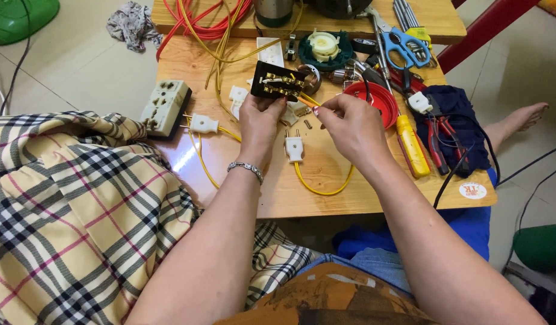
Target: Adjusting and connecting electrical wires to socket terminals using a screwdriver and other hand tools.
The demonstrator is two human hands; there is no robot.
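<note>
Holding the black socket insert with brass contacts (277,80) above the counter's (278,192) middle, the left hand (260,120) pinches its lower edge; the right hand (349,123) pinches a yellow wire end (309,101) at the contacts (not yet seated, apparently). A white two-pin plug (294,148) lies wired below.

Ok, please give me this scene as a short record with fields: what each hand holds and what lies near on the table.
left hand: left hand holds up a black socket part with brass contacts
right hand: right hand pinches the end of a yellow wire at that part
under the hands: white plug on a looped yellow cable
left side: white socket block; second white plug
right side: red lid, yellow screwdriver, red pliers, blue scissors
surface: wooden table
</note>
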